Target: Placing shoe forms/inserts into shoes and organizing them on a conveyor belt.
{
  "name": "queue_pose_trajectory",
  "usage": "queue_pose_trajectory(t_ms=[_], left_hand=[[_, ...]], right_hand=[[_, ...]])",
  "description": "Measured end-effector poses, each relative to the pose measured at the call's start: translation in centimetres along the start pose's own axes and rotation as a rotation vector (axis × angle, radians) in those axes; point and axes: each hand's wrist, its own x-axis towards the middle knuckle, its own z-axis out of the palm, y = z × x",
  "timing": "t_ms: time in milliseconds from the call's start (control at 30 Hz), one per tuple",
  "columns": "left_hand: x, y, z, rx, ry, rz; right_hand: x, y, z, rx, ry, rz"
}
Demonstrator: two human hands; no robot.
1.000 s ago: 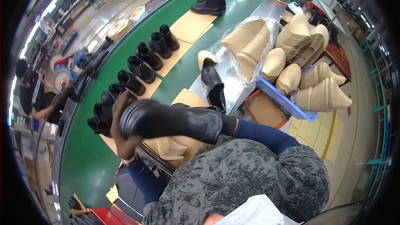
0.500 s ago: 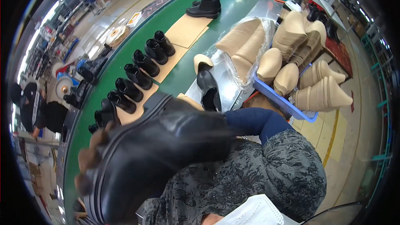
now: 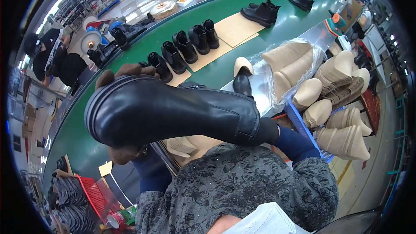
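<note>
A black ankle boot (image 3: 173, 110) lies sideways across the front of me, its toe to the left and its shaft opening to the right. My left hand (image 3: 125, 71), in a brown glove, is closed round the toe end; its fingers show over the sole edge and more of the glove shows below. My right hand (image 3: 269, 132) reaches into the shaft opening, so its fingers are hidden inside the boot. Behind the boot, a row of black boots (image 3: 186, 45) stands on tan sheets (image 3: 236, 30) on the green table (image 3: 214, 71).
Right of the boot, beige curved inserts fill a clear plastic bag (image 3: 288, 63) and a blue basket (image 3: 299, 119). A lone black shoe (image 3: 242, 83) rests beside a beige piece (image 3: 243, 65). At lower left are a red basket (image 3: 92, 190) and dark stacked pieces (image 3: 71, 197). Someone in black (image 3: 60, 60) is at far left.
The boot has risen from the lower left and now lies more level, no longer blurred. My view has turned, shifting the table's things rightward and bringing the red basket into sight.
</note>
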Motion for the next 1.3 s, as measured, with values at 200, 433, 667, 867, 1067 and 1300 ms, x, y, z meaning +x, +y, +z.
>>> queue_pose_trajectory(t_ms=[200, 433, 667, 867, 1067, 1300], left_hand=[[0.2, 0.5, 2.4, 0.146, 0.214, -0.222], [-2.7, -3.1, -0.4, -0.058, 0.315, -0.244], [-16.0, -14.0, -7.3, 1.137, 0.441, -0.735], [-19.0, -11.6, -5.4, 0.874, 0.278, -0.950], [-16.6, -12.2, -3.3, 1.330, -0.024, -0.979], [-17.3, -14.3, -5.3, 1.476, -0.080, -0.940]], right_hand=[[3.1, 0.1, 2.3, 0.212, 0.019, 0.030], [2.4, -1.8, -1.4, 0.592, 0.038, 0.245], [1.6, 4.9, 0.6, -0.002, -0.070, 0.580], [4.3, -0.1, -0.6, -0.073, -0.227, 0.925], [6.4, 3.4, -1.8, -0.852, -0.370, 0.317], [6.2, 9.3, -1.2, -0.926, -0.414, 0.273]])
